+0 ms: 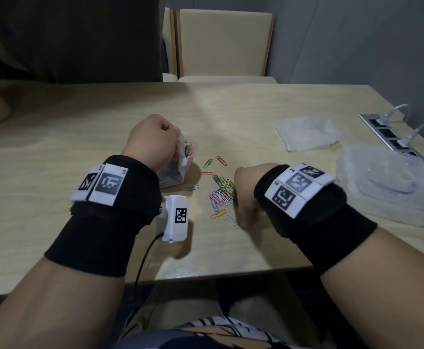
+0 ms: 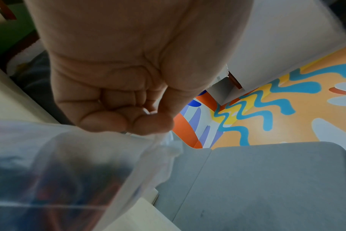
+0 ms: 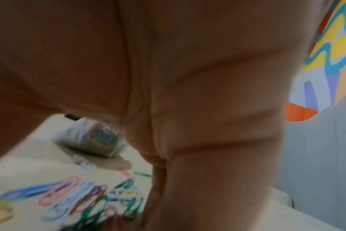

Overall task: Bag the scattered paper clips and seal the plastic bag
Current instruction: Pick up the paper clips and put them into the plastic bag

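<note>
Plainly the left hand (image 1: 150, 141) pinches the bag (image 1: 178, 165) by its top edge, fingers curled tight on the plastic, so the mouth stands up and open while the bag's bottom rests on the counter (image 1: 243, 117). That grip looks meant to keep the opening facing the clips (image 1: 221, 192), ready to take more; some coloured clips already lie inside. The loose clips sit in a heap on the counter just right of the bag, a few strays between heap and bag. The right hand (image 1: 246, 197) is down at the heap's right edge, touching or nearly touching it, its fingers turned under and out of sight; the wrist view is blurred, so I cannot tell whether its grip holds any clips. The bag's seal is not yet pressed together.
</note>
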`<state>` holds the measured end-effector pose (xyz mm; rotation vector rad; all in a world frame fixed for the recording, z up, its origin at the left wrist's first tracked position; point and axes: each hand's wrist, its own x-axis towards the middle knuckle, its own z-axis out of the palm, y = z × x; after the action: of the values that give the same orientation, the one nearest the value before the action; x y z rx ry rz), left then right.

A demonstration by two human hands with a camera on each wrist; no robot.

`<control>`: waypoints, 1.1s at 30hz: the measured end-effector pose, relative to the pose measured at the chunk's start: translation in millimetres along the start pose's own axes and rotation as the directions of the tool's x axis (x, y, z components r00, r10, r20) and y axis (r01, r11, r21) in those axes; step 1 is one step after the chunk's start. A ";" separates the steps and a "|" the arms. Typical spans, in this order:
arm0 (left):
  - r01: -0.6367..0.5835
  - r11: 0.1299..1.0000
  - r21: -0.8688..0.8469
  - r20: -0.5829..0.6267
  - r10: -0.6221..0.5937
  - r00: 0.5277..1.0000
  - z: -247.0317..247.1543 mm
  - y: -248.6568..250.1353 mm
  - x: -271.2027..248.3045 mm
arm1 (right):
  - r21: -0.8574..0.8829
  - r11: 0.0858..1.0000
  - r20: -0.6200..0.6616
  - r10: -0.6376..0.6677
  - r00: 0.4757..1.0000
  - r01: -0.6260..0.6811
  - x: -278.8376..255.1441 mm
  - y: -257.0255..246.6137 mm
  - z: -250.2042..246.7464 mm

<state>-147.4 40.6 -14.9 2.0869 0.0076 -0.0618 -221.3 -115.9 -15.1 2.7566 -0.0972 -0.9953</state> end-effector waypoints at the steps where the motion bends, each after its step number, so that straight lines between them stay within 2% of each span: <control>1: 0.001 1.000 -0.005 0.003 -0.001 1.000 -0.4 0.2 -0.3 | 0.035 0.999 -0.014 -0.002 1.000 0.003 3.9 -2.3 1.5; 3: 0.002 1.000 -0.006 -0.001 -0.002 1.000 -0.9 0.0 -0.5 | 0.118 0.993 -0.039 -0.014 0.999 0.019 11.6 -5.0 1.4; 10: -0.018 1.000 0.010 -0.013 0.018 1.000 -0.3 -4.2 4.9 | 0.198 0.978 -0.208 -0.017 0.978 0.059 28.2 -6.7 -3.9; 12: -0.016 1.000 0.008 -0.020 0.016 1.000 -1.4 -4.4 6.0 | 0.199 0.979 -0.175 -0.016 0.984 0.051 19.1 -4.1 -6.9; 15: -0.013 1.000 0.004 -0.015 0.013 1.000 -0.5 -5.4 7.7 | 0.033 0.998 -0.083 -0.044 0.996 0.047 4.3 -5.3 -3.7; 17: -0.015 1.000 0.011 -0.017 0.015 1.000 0.2 -5.5 7.2 | -0.021 0.997 -0.100 -0.078 0.992 0.076 6.0 -5.6 4.9; 24: 0.005 1.000 0.000 0.012 -0.005 1.000 -0.2 -3.9 4.7 | 0.077 0.997 -0.110 0.018 0.994 -0.010 18.4 -10.2 0.6; 29: -0.012 1.000 -0.003 0.022 0.012 1.000 1.2 -1.4 1.9 | 0.216 0.976 -0.228 0.012 0.974 0.039 18.6 -12.9 -9.2; 33: -0.006 1.000 -0.021 0.048 0.007 0.999 0.3 -5.4 1.3 | 0.180 0.983 -0.063 -0.026 0.998 0.037 -0.1 -11.4 -5.0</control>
<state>-146.3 43.0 -19.7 2.0644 -0.0279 -0.1075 -218.3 -103.9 -13.8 2.9590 -0.1420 -0.9529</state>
